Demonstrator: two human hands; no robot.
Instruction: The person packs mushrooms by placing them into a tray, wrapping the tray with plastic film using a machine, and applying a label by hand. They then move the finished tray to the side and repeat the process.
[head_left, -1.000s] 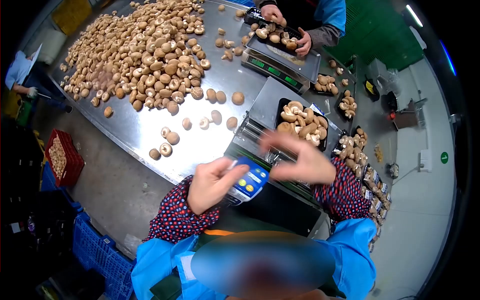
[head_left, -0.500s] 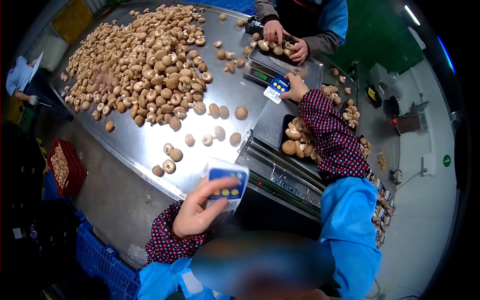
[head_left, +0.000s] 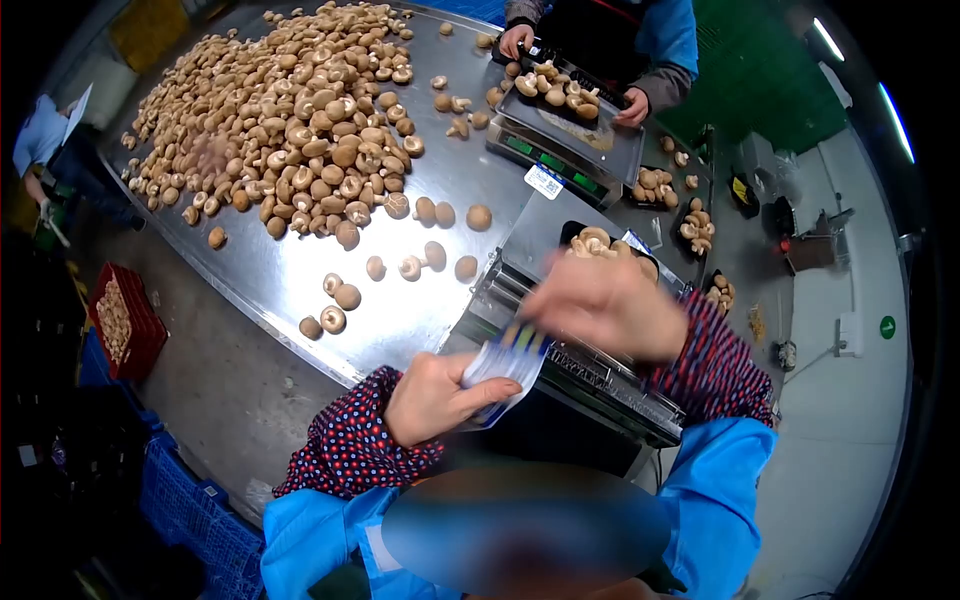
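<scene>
My left hand point(head_left: 435, 400) is closed around a stack of blue-and-white label cards point(head_left: 508, 372), thumb across the front. Just above the stack's upper end is my right hand point(head_left: 612, 308), smeared by motion; I cannot tell whether it holds a card. Partly hidden behind it, a black tray of mushrooms point(head_left: 597, 240) rests on the worktop, with another label point(head_left: 636, 242) by its edge. A single label card point(head_left: 545, 181) lies at the front of a scale point(head_left: 560, 160). On that scale sits a tray of mushrooms point(head_left: 558, 92), with a co-worker's hands at its sides.
A large heap of mushrooms point(head_left: 300, 140) covers the left of the metal table point(head_left: 330, 275), with loose ones near its edge. Several filled trays point(head_left: 697, 228) stand at the right. A sealing machine point(head_left: 590, 375) is in front of me. Crates point(head_left: 140, 340) stand on the floor.
My right hand has left the label card at the scale and come back to the stack in my left hand. The co-worker's hands have moved apart to the tray's sides.
</scene>
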